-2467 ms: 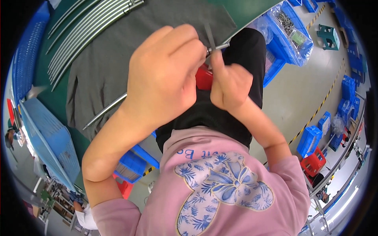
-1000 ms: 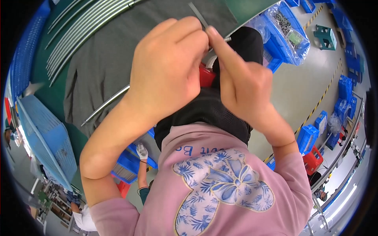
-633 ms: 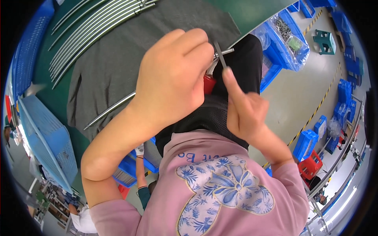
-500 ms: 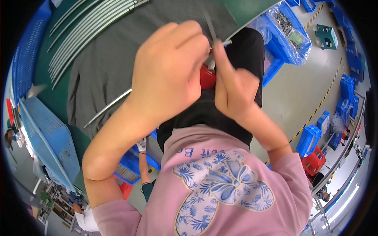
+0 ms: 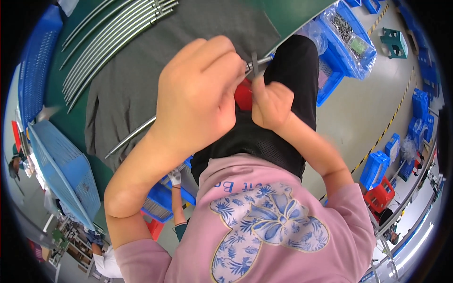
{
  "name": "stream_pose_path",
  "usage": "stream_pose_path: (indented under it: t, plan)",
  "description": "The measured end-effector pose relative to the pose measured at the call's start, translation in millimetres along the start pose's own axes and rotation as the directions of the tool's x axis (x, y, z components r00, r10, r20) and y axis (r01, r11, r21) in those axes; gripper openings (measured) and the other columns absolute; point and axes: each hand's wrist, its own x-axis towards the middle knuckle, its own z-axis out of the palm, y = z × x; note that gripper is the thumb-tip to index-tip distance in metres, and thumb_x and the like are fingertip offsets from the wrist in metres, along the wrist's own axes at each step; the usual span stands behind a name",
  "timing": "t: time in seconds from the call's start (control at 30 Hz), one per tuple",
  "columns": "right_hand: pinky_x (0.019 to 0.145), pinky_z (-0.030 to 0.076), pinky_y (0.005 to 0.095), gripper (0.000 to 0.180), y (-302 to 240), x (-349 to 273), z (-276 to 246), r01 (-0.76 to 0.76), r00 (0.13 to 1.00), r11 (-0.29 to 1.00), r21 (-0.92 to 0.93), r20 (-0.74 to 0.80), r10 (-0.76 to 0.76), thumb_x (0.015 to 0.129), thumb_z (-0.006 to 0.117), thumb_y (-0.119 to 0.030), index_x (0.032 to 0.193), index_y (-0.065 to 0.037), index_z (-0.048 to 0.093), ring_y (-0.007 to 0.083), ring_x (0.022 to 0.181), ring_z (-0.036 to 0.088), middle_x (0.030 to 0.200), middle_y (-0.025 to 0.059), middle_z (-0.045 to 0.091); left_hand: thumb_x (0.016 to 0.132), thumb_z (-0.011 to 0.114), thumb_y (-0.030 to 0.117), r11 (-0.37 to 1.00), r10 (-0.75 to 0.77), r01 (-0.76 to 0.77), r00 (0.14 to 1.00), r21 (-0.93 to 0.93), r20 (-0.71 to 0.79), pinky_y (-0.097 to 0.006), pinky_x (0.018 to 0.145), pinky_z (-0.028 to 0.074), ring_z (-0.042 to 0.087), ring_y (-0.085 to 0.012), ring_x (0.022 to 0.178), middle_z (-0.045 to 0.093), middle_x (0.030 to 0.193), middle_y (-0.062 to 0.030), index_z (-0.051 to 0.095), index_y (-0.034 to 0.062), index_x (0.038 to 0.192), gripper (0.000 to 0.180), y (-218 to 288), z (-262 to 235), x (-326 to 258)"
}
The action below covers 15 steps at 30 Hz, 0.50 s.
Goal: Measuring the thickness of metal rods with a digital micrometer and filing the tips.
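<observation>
My left hand (image 5: 200,87) is closed round a thin silvery metal rod (image 5: 131,137). The rod's lower left part lies over the grey cloth (image 5: 120,92), and its other end sticks out past my fingers toward my right hand. In my right hand (image 5: 273,104), closed with the thumb pressed up, is a flat grey metal tool (image 5: 255,63) that crosses the rod near its end. What kind of tool it is cannot be made out. A red object (image 5: 243,95) shows just below my hands, partly hidden by them.
Several similar metal rods (image 5: 113,45) lie side by side on the green table (image 5: 302,12). Blue bins (image 5: 330,89) stand to the right, one with small metal parts in a plastic bag. A light blue basket (image 5: 66,174) is at the left. Another person's gloved hand (image 5: 175,177) shows below my left forearm.
My right hand has moved slightly left and down, and the grey tool has turned and come lower, now across the rod. The rod's end shows more plainly. The other person's gloved hand has shifted slightly.
</observation>
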Motion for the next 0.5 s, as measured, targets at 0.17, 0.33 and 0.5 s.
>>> stream_pose_path:
  t: [0.17, 0.33, 0.5]
  plan:
    - [0.040, 0.038, 0.0235, 0.051, 3, 24, 2, -0.004, 1.000, 1.000, 0.001, 0.028, 0.004, 0.058, 0.056, 0.002, 0.108, 0.002, 0.062, 0.0127, 0.039, 0.039, 0.050, -0.0006, 0.039, 0.060, 0.061, -0.009, 1.000, 0.008, -0.008, 1.000, -0.010, -0.002, -0.033, 0.052, 0.040, 0.049, -0.0258, 0.060, 0.049, 0.069, -0.0079, 0.052, 0.0014, 0.068, 0.016, 0, -2, -1]
    - [0.045, 0.040, 0.0265, 0.050, 2, -27, -40, -0.097, 0.974, 0.995, 0.017, 0.208, 0.091, 0.062, 0.057, 0.005, 0.111, 0.006, 0.058, 0.0166, 0.043, 0.046, 0.056, 0.0035, 0.048, 0.063, 0.063, -0.012, 1.000, 0.008, -0.008, 1.000, 0.016, -0.009, -0.030, 0.052, 0.040, 0.050, -0.0235, 0.058, 0.052, 0.068, -0.0091, 0.056, -0.0010, 0.072, 0.016, 0, -5, 2]
    - [0.046, 0.040, 0.0271, 0.059, 2, -20, -53, -0.062, 0.998, 0.985, 0.164, 0.001, 0.063, 0.064, 0.053, 0.010, 0.123, 0.011, 0.046, 0.0195, 0.045, 0.048, 0.063, 0.0086, 0.054, 0.061, 0.067, -0.007, 0.997, 0.044, -0.042, 0.998, 0.067, -0.036, -0.031, 0.052, 0.041, 0.051, -0.0230, 0.059, 0.052, 0.069, -0.0074, 0.059, 0.0010, 0.074, 0.018, -3, -4, 0]
